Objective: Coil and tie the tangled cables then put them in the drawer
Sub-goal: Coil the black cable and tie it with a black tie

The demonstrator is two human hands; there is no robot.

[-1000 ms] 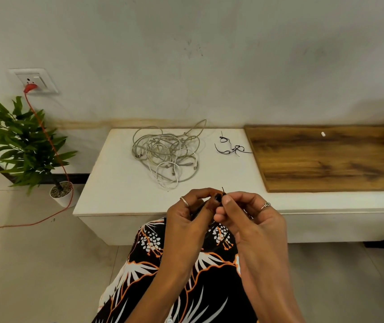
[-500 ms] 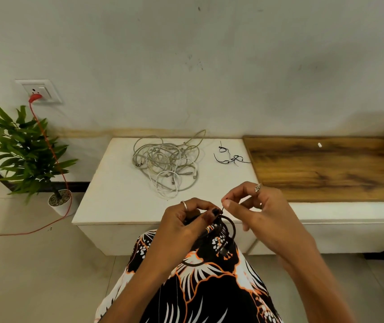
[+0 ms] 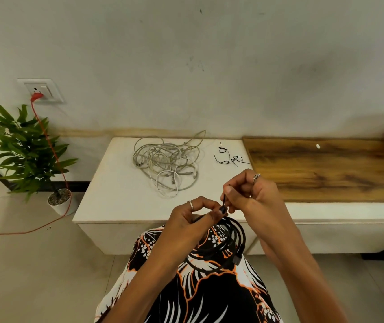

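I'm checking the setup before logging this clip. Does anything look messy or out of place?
Only the expected mess: a tangled heap of pale cables on the white bench, with loose black ties scattered beside it. Nothing looks spilled or damaged.

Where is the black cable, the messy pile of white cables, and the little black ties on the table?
black cable (image 3: 238,231): head view, on the coil's right curve.
white cables (image 3: 166,159): head view, middle of the tangle.
black ties (image 3: 229,157): head view, on the small bunch.
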